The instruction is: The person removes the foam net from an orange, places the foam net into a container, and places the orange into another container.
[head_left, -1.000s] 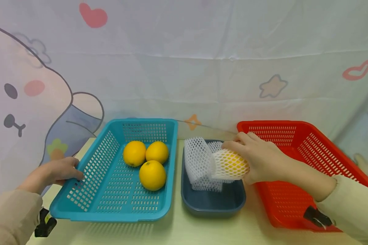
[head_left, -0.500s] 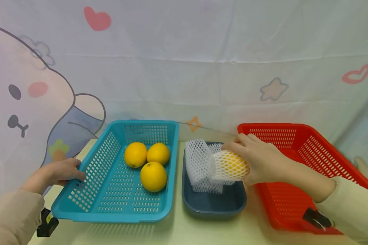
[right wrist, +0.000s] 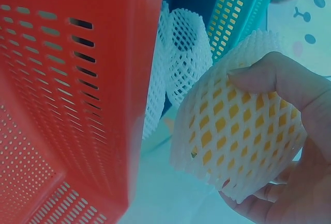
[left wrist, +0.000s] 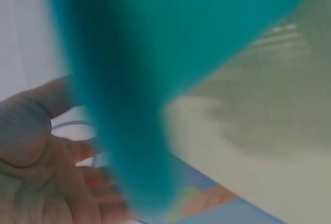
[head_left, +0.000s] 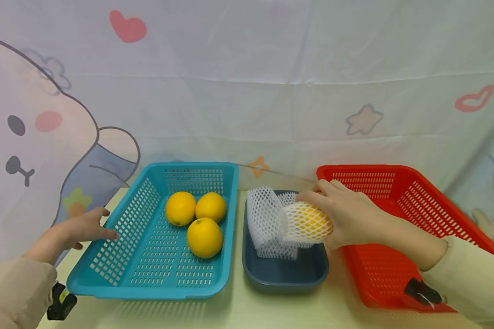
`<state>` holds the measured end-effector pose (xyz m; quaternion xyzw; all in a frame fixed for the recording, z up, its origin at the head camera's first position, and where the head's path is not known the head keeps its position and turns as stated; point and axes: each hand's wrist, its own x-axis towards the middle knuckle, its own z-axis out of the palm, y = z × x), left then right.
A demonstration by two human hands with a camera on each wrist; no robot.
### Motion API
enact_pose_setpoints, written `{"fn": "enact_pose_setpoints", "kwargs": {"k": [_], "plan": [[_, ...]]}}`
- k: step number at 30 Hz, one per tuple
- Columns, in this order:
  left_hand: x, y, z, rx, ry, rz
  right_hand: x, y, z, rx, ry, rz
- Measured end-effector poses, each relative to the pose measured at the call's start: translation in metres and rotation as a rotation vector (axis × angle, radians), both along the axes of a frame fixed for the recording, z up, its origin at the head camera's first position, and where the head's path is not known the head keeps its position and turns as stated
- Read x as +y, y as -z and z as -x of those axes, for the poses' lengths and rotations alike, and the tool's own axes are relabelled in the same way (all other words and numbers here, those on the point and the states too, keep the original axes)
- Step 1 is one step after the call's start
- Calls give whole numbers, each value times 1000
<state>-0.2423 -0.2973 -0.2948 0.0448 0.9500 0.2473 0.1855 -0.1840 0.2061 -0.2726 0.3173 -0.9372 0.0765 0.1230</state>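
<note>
In the head view my right hand (head_left: 347,214) grips an orange in a white foam net sleeve (head_left: 308,223), above the right part of a dark blue tub (head_left: 286,279). The right wrist view shows the thumb pressed on the net and fingers beneath the fruit; the net covers much of the orange. Loose white foam nets (head_left: 265,217) lie in the tub. My left hand (head_left: 85,227) is at the left rim of a turquoise basket (head_left: 148,291), fingers spread and the thumb over the rim. Three bare oranges (head_left: 205,237) sit together in that basket.
A red slotted basket (head_left: 389,260) stands at the right, partly behind my right forearm. The pale table (head_left: 255,310) carries all three containers. A printed cloth (head_left: 238,91) hangs right behind them.
My left hand has loosened from the turquoise basket's rim, its fingers lifting and spreading. The right hand and the netted orange stay in about the same place.
</note>
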Motion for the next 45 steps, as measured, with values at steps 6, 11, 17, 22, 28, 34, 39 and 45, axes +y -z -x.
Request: {"fn": "enact_pose_setpoints", "kwargs": {"k": [6, 11, 17, 22, 28, 34, 39, 45], "plan": [[18, -10, 2, 286, 71, 163, 1, -1, 0, 4, 6, -5], [44, -19, 3, 376, 116, 187, 1, -2, -1, -7, 13, -2], [68, -29, -1, 444, 195, 200, -1, -3, -2, 2, 6, -5], [92, -34, -6, 475, 251, 172, -2, -4, -2, 7, 8, -7], [127, -38, -13, 482, 307, 86, -3, -3, -2, 5, 9, 3], [156, -40, -13, 498, 413, -14, -4, -3, -2, 1, 0, 11], [173, -39, -12, 491, 445, -29, -6, -3, -2, -7, 7, 5], [189, -38, -18, 462, 471, -104, -7, -3, -1, -31, 13, -2]]}}
